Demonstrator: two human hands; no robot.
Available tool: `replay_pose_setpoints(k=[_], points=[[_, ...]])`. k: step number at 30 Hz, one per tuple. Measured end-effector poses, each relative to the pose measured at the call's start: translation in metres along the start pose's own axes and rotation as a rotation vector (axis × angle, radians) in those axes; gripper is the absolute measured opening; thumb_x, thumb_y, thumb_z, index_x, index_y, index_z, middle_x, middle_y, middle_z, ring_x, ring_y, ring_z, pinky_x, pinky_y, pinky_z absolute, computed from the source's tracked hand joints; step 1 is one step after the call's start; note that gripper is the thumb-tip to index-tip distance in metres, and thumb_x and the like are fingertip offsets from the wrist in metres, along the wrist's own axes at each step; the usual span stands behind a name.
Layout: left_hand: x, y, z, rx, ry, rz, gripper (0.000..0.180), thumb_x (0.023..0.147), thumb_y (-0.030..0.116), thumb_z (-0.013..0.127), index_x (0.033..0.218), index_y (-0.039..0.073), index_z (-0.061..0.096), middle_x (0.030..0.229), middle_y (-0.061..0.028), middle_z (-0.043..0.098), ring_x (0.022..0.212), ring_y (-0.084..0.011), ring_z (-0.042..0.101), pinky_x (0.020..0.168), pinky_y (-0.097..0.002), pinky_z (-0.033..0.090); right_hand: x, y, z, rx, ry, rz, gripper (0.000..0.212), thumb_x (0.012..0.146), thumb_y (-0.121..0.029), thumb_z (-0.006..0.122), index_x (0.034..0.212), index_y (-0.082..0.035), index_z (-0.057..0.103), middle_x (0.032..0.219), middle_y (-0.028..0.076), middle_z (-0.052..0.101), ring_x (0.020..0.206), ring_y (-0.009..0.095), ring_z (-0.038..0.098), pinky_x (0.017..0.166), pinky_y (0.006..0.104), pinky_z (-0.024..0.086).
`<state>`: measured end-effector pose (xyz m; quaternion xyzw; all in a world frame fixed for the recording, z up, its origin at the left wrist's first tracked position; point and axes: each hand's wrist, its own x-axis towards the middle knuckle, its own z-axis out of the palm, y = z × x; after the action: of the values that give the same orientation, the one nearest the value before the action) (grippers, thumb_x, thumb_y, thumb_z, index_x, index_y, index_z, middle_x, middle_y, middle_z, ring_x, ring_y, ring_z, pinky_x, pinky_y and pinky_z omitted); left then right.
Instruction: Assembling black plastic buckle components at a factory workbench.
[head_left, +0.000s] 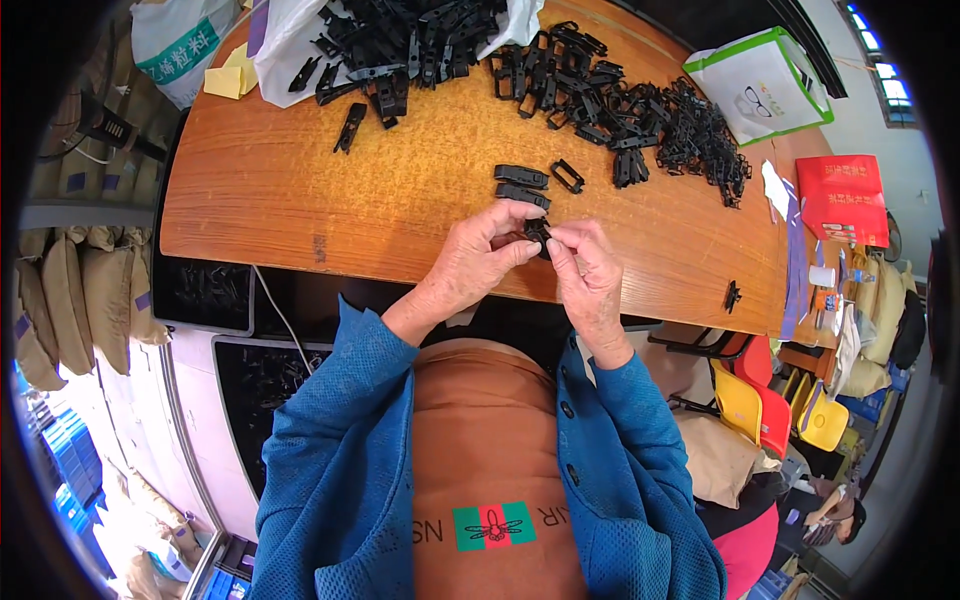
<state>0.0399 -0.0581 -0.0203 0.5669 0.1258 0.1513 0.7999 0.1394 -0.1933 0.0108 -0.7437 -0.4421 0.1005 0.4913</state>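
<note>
Part [537, 232] small, dark blk, plastic-looking, w/ uneven, knobbly outline; sits betw. your fingertips above the near side of the wood table [380, 200], approx. centre. Your fingers cover most of it, so full shape & fine detail can't be made out; can't tell if it's one pc or several. Your L hand [478, 255] has it pinched from the left, thumb & index closed on it; your R hand [592, 272] grips from the right, thumb & index tips meeting at it, other fingers curled. Just beyond your L fingers: two long blk pcs, upper [521, 177] & lower [522, 196], slim, side by side, roughly parallel. Right of that pair, an oblong blk frame [567, 177], hollow in middle, lying at a slant. Farther back, heap of long blk pcs [425, 45] spilling from a white bag [285, 75]; to its right, pile of blk frames [545, 75], then finer blk bits [710, 140] nr a white bag w/ green trim [760, 95]. One loose blk pc [349, 128] lies apart, front of the long-pc heap; another small blk pc [733, 296] nr table's R end.
</note>
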Motion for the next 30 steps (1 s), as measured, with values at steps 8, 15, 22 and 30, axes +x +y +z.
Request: replay_pose_setpoints(k=[8,15,22,30], points=[[0.003,-0.002,0.002,-0.069,0.111,-0.072,0.030,0.084,-0.003,0.061,0.113,0.001,0.054,0.090,-0.0021,0.059,0.081,-0.0074,0.057,0.071,-0.0223,0.049,0.000,-0.009,0.016,-0.257,0.047,-0.138,0.029,0.077,0.004,0.066,0.106,0.000,0.060,0.096,0.015,0.060,0.086,0.033,0.059,0.072,0.0377,0.050],[-0.009,0.015,-0.018,0.317,0.174,-0.034,0.030,0.085,0.006,0.064,0.112,0.002,0.052,0.087,-0.0021,0.060,0.075,-0.0090,0.057,0.067,-0.0242,0.049,-0.002,-0.007,0.019,-0.267,-0.015,-0.097,0.027,0.080,0.006,0.063,0.107,0.000,0.062,0.091,0.016,0.064,0.077,0.027,0.064,0.066,0.0317,0.051],[0.019,0.067,-0.145,1.538,0.660,0.272,0.036,0.078,0.023,0.070,0.103,0.004,0.053,0.094,-0.0127,0.057,0.083,-0.0321,0.061,0.066,-0.0394,0.049,-0.011,-0.001,0.023,-0.076,-0.048,0.099,0.026,0.087,0.000,0.061,0.112,0.000,0.060,0.090,0.009,0.066,0.076,0.015,0.065,0.065,0.0249,0.050],[-0.007,0.052,-0.130,0.677,0.401,0.010,0.028,0.083,0.009,0.064,0.107,0.004,0.050,0.095,-0.0105,0.062,0.075,-0.0244,0.062,0.063,-0.0330,0.050,-0.008,-0.016,0.020,0.837,-0.148,0.669,0.024,0.093,-0.014,0.057,0.115,-0.004,0.057,0.090,0.008,0.067,0.066,0.010,0.061,0.053,0.0200,0.047]])
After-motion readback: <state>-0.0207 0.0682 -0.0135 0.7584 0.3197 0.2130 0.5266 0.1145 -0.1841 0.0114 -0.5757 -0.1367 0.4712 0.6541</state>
